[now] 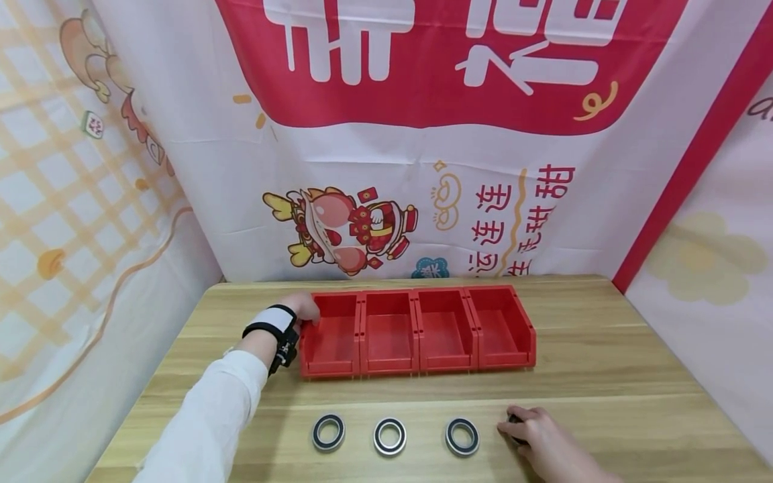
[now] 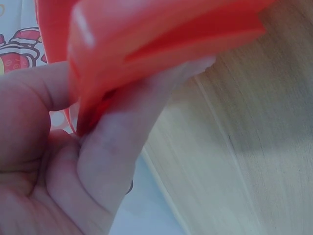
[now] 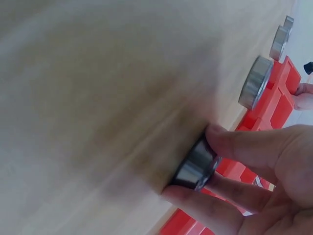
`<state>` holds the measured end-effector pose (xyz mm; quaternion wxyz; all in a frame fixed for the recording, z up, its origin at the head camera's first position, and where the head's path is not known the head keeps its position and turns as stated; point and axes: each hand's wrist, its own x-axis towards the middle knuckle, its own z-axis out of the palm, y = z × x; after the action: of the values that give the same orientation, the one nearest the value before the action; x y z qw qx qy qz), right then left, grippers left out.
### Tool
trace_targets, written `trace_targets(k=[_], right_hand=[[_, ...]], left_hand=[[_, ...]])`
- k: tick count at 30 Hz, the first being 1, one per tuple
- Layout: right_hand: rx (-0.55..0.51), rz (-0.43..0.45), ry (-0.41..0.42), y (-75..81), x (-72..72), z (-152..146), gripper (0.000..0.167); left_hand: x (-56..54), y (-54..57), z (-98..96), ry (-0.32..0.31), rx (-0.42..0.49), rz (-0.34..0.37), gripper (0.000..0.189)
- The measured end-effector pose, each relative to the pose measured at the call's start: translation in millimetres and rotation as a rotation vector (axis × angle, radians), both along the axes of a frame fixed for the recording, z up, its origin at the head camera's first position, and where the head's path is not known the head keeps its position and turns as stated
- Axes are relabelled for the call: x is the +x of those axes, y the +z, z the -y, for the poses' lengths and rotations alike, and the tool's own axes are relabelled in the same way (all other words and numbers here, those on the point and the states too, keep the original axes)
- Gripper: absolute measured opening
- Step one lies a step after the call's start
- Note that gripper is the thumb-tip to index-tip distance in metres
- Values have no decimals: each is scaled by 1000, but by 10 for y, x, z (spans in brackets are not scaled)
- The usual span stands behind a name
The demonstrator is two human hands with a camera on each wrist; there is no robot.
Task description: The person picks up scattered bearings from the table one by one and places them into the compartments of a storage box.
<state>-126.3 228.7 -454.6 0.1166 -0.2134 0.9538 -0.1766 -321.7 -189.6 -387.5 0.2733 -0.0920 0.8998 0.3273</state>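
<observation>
My left hand (image 1: 302, 308) grips the left wall of a row of red bins (image 1: 331, 367), thumb inside and fingers outside, as the left wrist view shows around the red wall (image 2: 161, 39). At the right front, my right hand (image 1: 540, 439) pinches a ball bearing (image 3: 195, 166) by its rim between thumb and fingers, low over the wood. Much of that bearing is covered by the fingers in the head view. To its left lie three more bearings in a row: the nearest one (image 1: 462, 437), a middle one (image 1: 389, 437) and a far-left one (image 1: 329, 432), all flat with dark seals.
The joined bins form several compartments across the back of the wooden table (image 1: 604, 376). Behind them hangs a printed white and red cloth (image 1: 374, 154), and more cloth (image 1: 90, 201) covers the left side.
</observation>
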Motion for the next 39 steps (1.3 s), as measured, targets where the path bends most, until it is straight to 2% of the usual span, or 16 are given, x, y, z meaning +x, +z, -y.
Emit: trace_targets(k=[4,5,7,9,11,13,17,21,23,26,31,35,39], right_hand=[[-49,67,52,96,-81,-31,34],[-60,58,73,127,-101,-32,33],[-74,-13,129,208,-134,-22,28],[-58,-125,189,326,-179,0,28],[-44,-229,215,475,-236,20,26],[-26,-251,197,653,-321,40,24],[11,-173,83,987,-537,90,28],[17,-170,31,1165,-785,132,31],[19,-191,34,1186,-924,144,32],[25,-216,33,1137,-1138,145,31],[25,-162,-33,944,-1449,114,31],[12,-136,-61,762,-1607,81,30],[12,-138,-45,575,-1690,40,27]], left_hand=[[-32,-50,12,15,3,-13,29],[-41,-62,17,21,4,-16,29],[-57,-82,25,27,7,-18,29],[-63,-90,31,27,2,-22,27],[-68,-94,28,17,-5,-27,26],[-73,-101,25,3,-10,-35,24],[-90,-110,24,-12,-17,-36,23],[-110,-119,35,-17,-38,-37,23],[-120,-118,39,-20,-52,-39,23],[-117,-111,34,-25,-58,-43,24],[-107,-119,27,-7,-29,-36,26],[-99,-114,26,-12,-39,-32,26],[-92,-105,25,-1,-37,-23,27]])
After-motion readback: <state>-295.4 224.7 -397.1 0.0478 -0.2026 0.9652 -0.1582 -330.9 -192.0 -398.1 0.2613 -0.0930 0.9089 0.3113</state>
